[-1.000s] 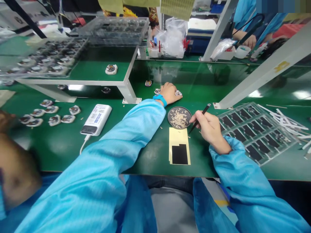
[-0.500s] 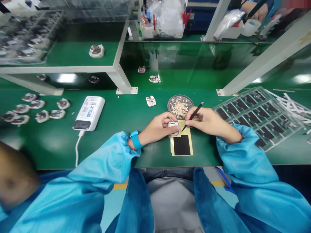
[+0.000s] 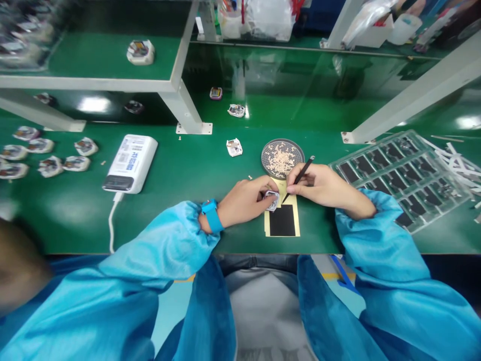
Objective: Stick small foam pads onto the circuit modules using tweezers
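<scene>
Left hand [image 3: 244, 203], blue rubbery wristband [image 3: 212, 216] at the wrist: thumb and fingers closed in a pinch on a small white-rimmed electronic module [image 3: 272, 200], which now sits tilted on edge at the fingertips, no longer lying flatter as it did half a second ago. The module is held just above a pale yellow backing sheet with a matte black rectangular patch [image 3: 295, 225], directly ahead of the hand.

Right hand [image 3: 323, 188]: firmly grasping a slim black pointed tool [image 3: 300, 176] like a pen, its tip angled down and left, right beside the module; whether they touch cannot be told.

Ahead of both hands, a round dark mesh tray heaped with pale small parts [image 3: 282, 158]. Right of the right hand, a clear plastic blister tray with black rectangular pieces [image 3: 398, 175]. Ahead of the left hand, a loose white-rimmed module [image 3: 234, 147] on the green bench top [image 3: 180, 225]. Farther left, a white power bank [image 3: 130, 164].
</scene>
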`<state>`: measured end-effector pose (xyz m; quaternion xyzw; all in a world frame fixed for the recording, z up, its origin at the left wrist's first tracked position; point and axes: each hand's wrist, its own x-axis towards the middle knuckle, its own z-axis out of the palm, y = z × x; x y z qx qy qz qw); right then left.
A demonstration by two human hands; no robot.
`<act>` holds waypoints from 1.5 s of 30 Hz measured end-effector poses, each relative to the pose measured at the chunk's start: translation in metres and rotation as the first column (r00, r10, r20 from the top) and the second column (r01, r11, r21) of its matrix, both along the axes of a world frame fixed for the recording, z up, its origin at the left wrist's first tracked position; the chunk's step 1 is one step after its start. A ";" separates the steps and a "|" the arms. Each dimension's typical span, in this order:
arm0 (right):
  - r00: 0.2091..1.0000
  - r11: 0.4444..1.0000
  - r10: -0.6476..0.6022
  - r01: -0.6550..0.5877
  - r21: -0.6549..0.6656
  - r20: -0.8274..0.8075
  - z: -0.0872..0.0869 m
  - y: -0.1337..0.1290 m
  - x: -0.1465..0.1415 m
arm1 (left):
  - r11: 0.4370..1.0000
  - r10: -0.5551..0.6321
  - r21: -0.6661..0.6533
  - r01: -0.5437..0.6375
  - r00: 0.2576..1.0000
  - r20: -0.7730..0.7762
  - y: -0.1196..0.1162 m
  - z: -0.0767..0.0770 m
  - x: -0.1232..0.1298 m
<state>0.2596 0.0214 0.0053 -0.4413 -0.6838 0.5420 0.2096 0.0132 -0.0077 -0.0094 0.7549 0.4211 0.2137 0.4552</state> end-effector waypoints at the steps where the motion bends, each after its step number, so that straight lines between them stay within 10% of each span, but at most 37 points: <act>1: 1.000 1.000 0.001 -0.001 0.002 0.005 0.001 0.000 0.000 | 1.000 0.000 -0.005 0.000 1.000 0.001 0.000 -0.001 0.000; 8: 0.976 0.980 -0.064 0.102 0.172 -0.209 0.021 -0.009 -0.007 | 0.944 0.203 -0.315 -0.096 0.922 0.330 0.002 -0.011 0.007; 16: 0.934 0.737 -0.108 0.305 0.603 -0.341 0.014 -0.017 -0.022 | 0.913 0.354 -0.358 -0.197 0.818 0.454 0.009 -0.011 0.008; 45: 0.973 0.711 -0.119 0.222 0.668 -0.198 0.008 -0.018 -0.022 | 0.921 0.341 -0.331 -0.207 0.840 0.422 0.010 -0.014 0.005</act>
